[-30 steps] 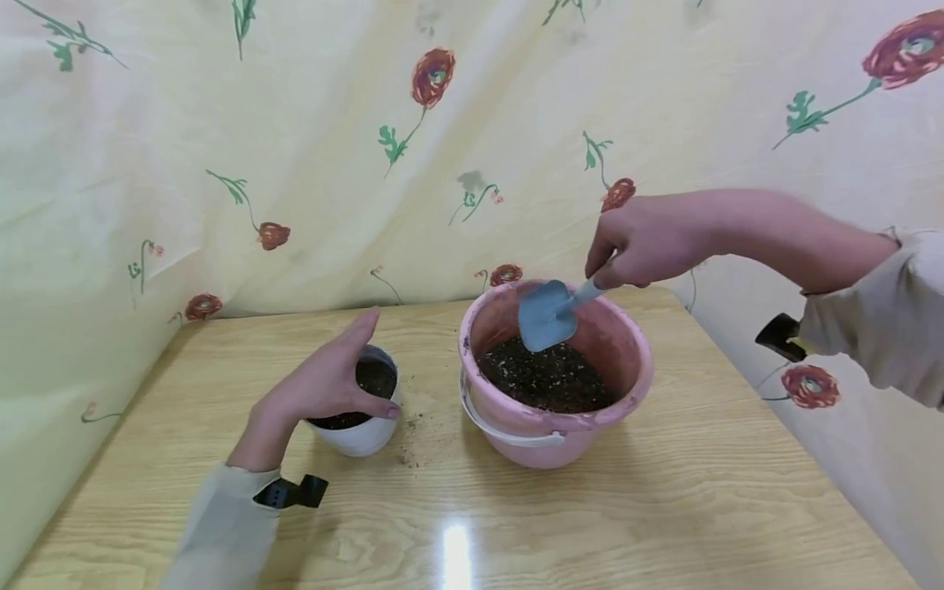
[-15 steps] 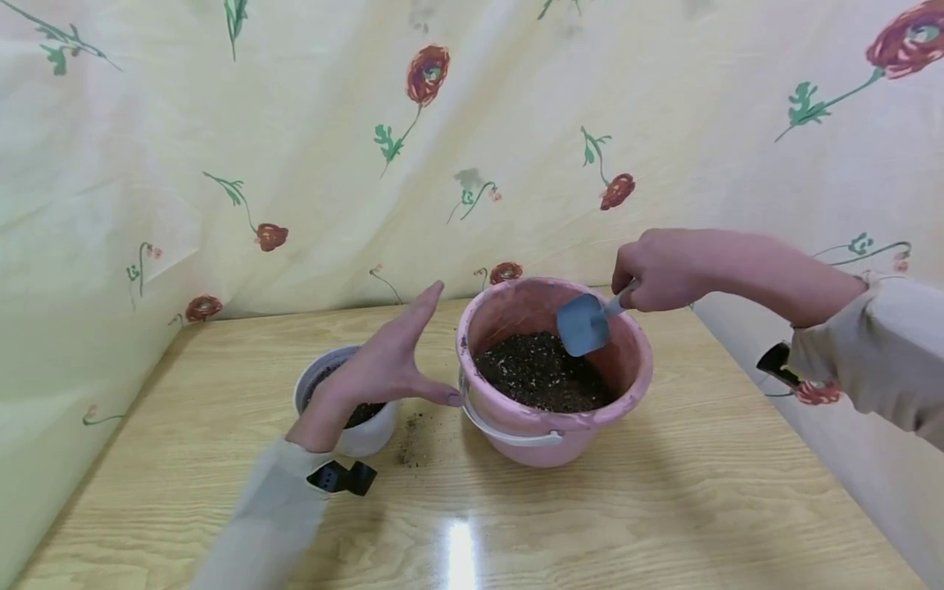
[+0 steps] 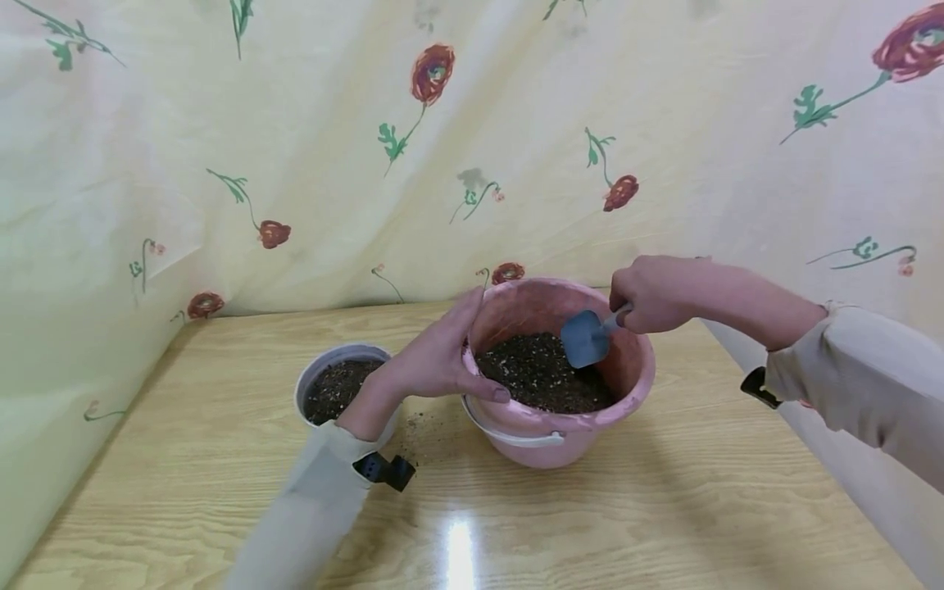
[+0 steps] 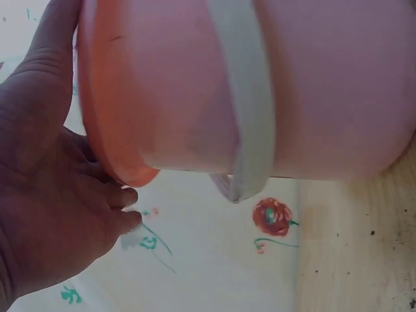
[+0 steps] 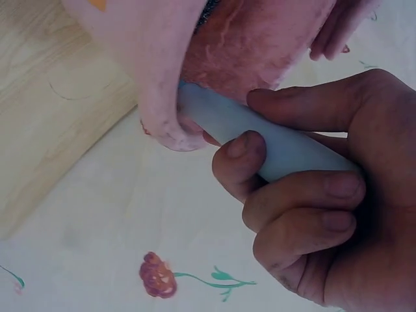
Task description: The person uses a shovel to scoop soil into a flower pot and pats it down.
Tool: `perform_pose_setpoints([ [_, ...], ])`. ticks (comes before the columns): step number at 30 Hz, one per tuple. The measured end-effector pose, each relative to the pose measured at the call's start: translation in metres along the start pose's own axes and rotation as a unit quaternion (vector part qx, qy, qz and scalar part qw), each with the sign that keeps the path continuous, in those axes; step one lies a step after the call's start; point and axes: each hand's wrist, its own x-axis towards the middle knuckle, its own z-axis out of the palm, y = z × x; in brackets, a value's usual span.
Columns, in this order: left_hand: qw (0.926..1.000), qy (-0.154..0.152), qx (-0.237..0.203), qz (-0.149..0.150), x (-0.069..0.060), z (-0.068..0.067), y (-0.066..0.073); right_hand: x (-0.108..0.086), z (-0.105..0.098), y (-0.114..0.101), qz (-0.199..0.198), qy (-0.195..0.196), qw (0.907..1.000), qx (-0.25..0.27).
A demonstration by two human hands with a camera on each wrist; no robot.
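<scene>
My right hand (image 3: 652, 293) grips the pale blue handle (image 5: 279, 144) of a small trowel, fingers curled round it. The trowel's blue-grey blade (image 3: 586, 338) hangs tilted inside a pink bucket (image 3: 637, 395), over the dark potting soil (image 3: 542, 373). At the bucket's left rim is my left hand (image 3: 438, 352), thumb and fingers spread apart, the thumb lying across the rim. In the left wrist view this hand (image 4: 58, 175) is beside the rim, its fingers only slightly bent. A white plant pot (image 3: 302, 385) with soil in it stands behind my left forearm, which partly hides it.
Spilled soil (image 3: 422, 434) is scattered on the wooden table (image 3: 590, 524) between pot and bucket. The bucket's white handle (image 3: 516, 439) hangs down its front. A flowered cloth (image 3: 332, 164) rises behind the table and along both sides.
My left hand has moved right, from over the white pot to the bucket's left rim. My right hand has lowered the trowel deeper into the bucket and shifted slightly right.
</scene>
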Motion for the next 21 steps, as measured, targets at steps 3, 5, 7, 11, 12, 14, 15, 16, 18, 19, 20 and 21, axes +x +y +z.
perform_pose_setpoints([
  [3, 0.9998, 0.004, -0.021, -0.005, 0.0, 0.002, -0.001, 0.004, 0.001, 0.002, -0.005, 0.005, 1.0, 0.006],
  [5, 0.9995, 0.006, -0.03, -0.009, 0.0, 0.002, -0.002, 0.007, 0.001, 0.003, -0.012, 0.007, 0.9998, 0.013],
  [7, 0.9994, 0.005, -0.032, -0.014, 0.0, 0.002, -0.002, 0.011, 0.001, 0.004, -0.021, 0.005, 0.9994, 0.027],
  [11, 0.9996, 0.003, -0.017, -0.024, -0.001, 0.001, -0.002, 0.019, -0.001, 0.008, -0.046, -0.002, 0.9976, 0.052],
  [12, 0.9995, 0.002, -0.014, -0.026, -0.001, 0.0, -0.002, 0.021, -0.001, 0.01, -0.053, -0.002, 0.9969, 0.058],
  [14, 0.9994, 0.001, -0.01, -0.031, -0.001, 0.0, -0.002, 0.024, 0.0, 0.013, -0.065, -0.002, 0.9953, 0.072],
  [15, 0.9994, 0.001, -0.011, -0.033, -0.001, 0.0, -0.002, 0.026, 0.001, 0.014, -0.071, -0.007, 0.9938, 0.085],
  [16, 0.9993, 0.001, -0.013, -0.034, -0.002, 0.0, -0.002, 0.028, 0.003, 0.015, -0.077, -0.009, 0.9924, 0.095],
  [18, 0.9992, -0.001, -0.019, -0.034, -0.002, 0.001, -0.002, 0.031, 0.008, 0.017, -0.085, -0.015, 0.9894, 0.117],
  [19, 0.9992, -0.001, -0.019, -0.034, -0.002, 0.002, -0.002, 0.032, 0.01, 0.018, -0.089, -0.016, 0.9878, 0.127],
  [20, 0.9992, -0.002, -0.018, -0.034, -0.002, 0.002, -0.002, 0.033, 0.013, 0.019, -0.093, -0.018, 0.9863, 0.135],
  [21, 0.9992, -0.003, -0.02, -0.036, -0.001, 0.003, -0.003, 0.034, 0.015, 0.019, -0.095, -0.017, 0.9849, 0.144],
])
